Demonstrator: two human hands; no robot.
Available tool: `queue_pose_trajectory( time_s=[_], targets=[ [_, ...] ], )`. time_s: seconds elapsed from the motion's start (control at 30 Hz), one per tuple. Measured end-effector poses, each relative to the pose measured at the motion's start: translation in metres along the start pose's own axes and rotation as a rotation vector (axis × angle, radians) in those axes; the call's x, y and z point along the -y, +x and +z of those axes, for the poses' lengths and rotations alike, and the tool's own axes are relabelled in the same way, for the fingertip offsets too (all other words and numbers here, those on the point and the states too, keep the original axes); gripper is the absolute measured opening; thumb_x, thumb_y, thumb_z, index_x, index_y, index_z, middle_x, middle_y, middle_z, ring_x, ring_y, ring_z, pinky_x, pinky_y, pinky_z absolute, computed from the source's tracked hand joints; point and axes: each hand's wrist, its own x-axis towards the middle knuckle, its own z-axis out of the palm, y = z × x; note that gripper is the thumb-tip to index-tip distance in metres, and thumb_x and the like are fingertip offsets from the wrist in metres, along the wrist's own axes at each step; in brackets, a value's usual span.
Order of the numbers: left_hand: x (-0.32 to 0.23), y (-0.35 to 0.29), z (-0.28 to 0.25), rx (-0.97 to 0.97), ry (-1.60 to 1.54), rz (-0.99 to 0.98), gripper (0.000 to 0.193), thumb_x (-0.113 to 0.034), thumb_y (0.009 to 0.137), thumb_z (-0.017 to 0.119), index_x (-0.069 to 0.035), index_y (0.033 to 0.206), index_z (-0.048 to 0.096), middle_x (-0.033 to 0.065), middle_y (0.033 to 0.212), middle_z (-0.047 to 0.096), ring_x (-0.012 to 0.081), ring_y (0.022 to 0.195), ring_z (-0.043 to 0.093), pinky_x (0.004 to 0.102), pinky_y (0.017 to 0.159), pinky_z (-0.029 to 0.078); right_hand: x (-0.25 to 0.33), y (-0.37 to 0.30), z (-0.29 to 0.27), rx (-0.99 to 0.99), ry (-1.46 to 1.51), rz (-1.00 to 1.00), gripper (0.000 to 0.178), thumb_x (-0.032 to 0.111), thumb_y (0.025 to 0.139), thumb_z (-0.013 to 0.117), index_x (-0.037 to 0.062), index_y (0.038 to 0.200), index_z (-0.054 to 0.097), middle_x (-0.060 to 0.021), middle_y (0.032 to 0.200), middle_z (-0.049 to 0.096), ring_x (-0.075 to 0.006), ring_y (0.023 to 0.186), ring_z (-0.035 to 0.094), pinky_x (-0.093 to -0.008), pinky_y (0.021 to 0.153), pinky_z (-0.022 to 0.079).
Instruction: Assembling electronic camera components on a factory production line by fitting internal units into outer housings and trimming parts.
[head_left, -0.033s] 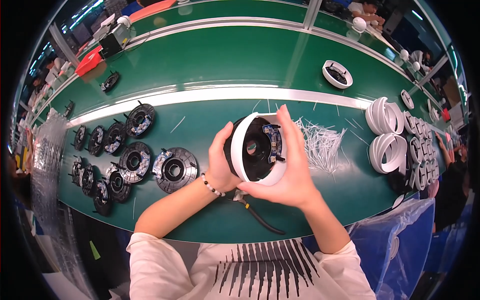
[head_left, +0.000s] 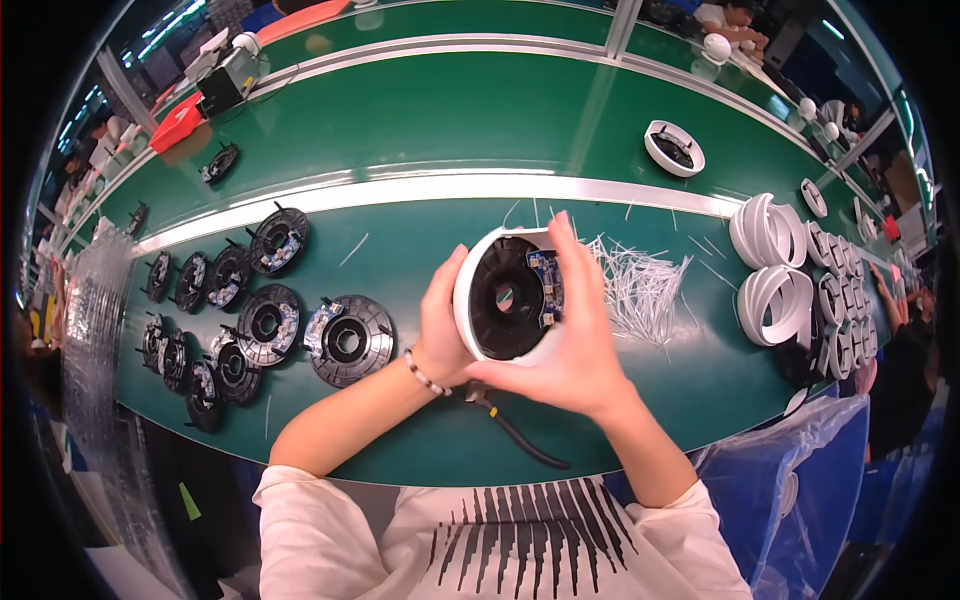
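Between both hands is a white plastic ring [head_left: 467,310] with a round black plastic disc [head_left: 488,325] inside it. The disc has a central hole and a small blue circuit board [head_left: 549,290] along its right side. My left hand [head_left: 440,320] is wrapped round the ring's left side, its fingers mostly hidden behind. Around the right side closes my right hand [head_left: 588,350], thumb at the lower rim and fingers at the upper right. Below the hands lie pliers [head_left: 515,435] with dark handles, their head partly covered by my left wrist.
Several black discs with circuit boards [head_left: 350,342] lie at left on the green table [head_left: 430,440]. A heap of thin white strips [head_left: 645,290] is right of the hands. Stacked white rings [head_left: 770,305] stand further right. Beyond a metal rail [head_left: 440,190] sits another ring-and-disc unit [head_left: 675,148].
The black disc, which jutted out past the ring's left edge, now lies inside the ring. The ring has turned to face up more squarely, and both hands have shifted slightly.
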Motion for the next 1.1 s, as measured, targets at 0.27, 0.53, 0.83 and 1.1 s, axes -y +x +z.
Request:
queue_pose_trajectory(
  time_s=[0.27,0.53,0.83,1.1],
  targets=[
    [-0.013,-0.004,-0.007,0.205,-0.007,-0.163,0.084,-0.072,0.072,0.021,-0.008,0.126,0.031,0.0111,0.124,0.038,0.0234,0.114,0.039,0.0379,0.095,0.033,-0.004,0.006,0.003,0.037,-0.113,-0.049,0.115,0.044,0.041,0.079,-0.0025,0.127,0.019,-0.0253,0.13,0.023,-0.0383,0.113,0.029,-0.0456,0.092,0.028],
    [-0.009,-0.002,-0.009,0.096,0.003,-0.067,0.049,-0.025,0.076,0.046,-0.005,0.12,0.036,0.0119,0.11,0.048,0.0207,0.097,0.05,0.0339,0.084,0.043,-0.002,0.008,0.011,-0.059,-0.139,-0.048,0.106,0.041,0.043,0.076,-0.0054,0.124,0.025,-0.0212,0.119,0.036,-0.0364,0.109,0.035,-0.0431,0.09,0.03],
    [-0.007,0.006,-0.003,0.013,0.136,-0.035,0.054,-0.028,0.075,0.045,-0.006,0.123,0.035,0.0116,0.113,0.048,0.0219,0.1,0.049,0.0348,0.087,0.04,-0.011,-0.006,0.023,-0.161,-0.182,-0.032,0.108,0.049,0.051,0.071,-0.0065,0.126,0.017,-0.026,0.128,0.024,-0.0403,0.117,0.026,-0.0466,0.094,0.023],
    [-0.073,0.064,-0.02,-0.404,0.292,0.039,0.04,-0.029,0.086,0.032,0.001,0.112,0.039,0.0169,0.11,0.049,0.0265,0.101,0.05,0.0418,0.087,0.042,-0.004,-0.045,-0.023,0.181,-0.228,-0.12,0.082,0.038,0.056,0.072,0.0008,0.12,0.035,-0.0248,0.13,0.022,-0.0442,0.117,0.021,-0.0531,0.091,0.023]
  ],
)
